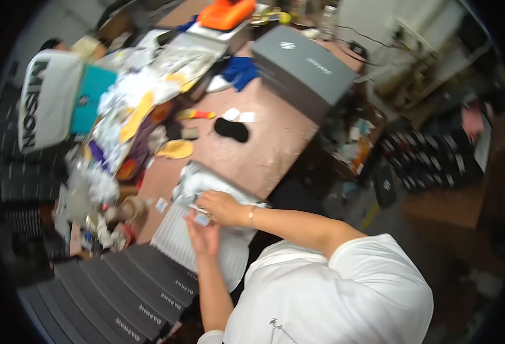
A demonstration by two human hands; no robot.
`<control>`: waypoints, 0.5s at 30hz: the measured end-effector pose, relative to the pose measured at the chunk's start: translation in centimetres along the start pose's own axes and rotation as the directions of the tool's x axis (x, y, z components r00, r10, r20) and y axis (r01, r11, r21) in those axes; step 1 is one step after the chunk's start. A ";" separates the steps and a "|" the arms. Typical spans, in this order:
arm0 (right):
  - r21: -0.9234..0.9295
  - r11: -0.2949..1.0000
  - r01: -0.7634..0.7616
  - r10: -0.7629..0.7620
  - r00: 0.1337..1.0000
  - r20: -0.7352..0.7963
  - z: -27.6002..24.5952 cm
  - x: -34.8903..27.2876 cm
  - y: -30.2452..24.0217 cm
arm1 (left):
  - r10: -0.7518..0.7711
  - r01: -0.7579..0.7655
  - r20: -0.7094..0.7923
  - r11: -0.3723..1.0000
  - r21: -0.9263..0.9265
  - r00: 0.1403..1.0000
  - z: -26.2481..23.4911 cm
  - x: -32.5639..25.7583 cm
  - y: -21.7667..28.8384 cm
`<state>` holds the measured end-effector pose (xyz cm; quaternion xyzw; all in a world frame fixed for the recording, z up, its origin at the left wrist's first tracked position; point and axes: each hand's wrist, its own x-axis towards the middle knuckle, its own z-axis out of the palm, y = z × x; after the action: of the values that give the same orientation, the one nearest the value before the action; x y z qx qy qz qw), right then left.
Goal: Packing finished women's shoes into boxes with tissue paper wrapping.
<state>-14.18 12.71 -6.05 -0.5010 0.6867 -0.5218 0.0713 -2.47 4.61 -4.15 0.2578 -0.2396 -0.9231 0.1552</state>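
I can see a person in a white shirt leaning over the near end of a pink table. The right hand curls over a small pale thing, and the left hand comes up to it from the near side. The two hands are close together, but it is too blurry and I cannot tell if either one is squeezing it. The small pale thing is right between them, above a white ribbed sheet. Just past the hands is a crumpled silvery wrap. Farther up the table lie a black flat pad and, to its left, a yellow pad. A big gray box sits at the far right. Near and to the left, dark boxes stand in a row.
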 end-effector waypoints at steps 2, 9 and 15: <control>-0.196 0.979 0.048 -0.003 0.975 0.222 0.7 -0.2 -2.1 | 0.025 -0.056 -0.224 0.990 -0.130 0.974 -0.6 -0.3 -1.5; 0.010 0.993 -0.115 0.102 0.913 0.394 -3.3 -1.4 -3.3 | 0.063 -0.102 -0.268 0.985 -0.136 0.961 -2.9 -2.5 -1.5; -0.347 0.916 -0.203 0.349 0.829 0.436 0.0 -5.6 0.9 | 0.185 -0.203 -0.387 0.979 -0.005 0.903 -2.8 -2.1 -2.8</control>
<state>-11.98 16.93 -9.21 -0.5159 0.7797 -0.2568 0.2448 0.31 6.84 -6.89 0.4053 -0.2080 -0.8396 0.2958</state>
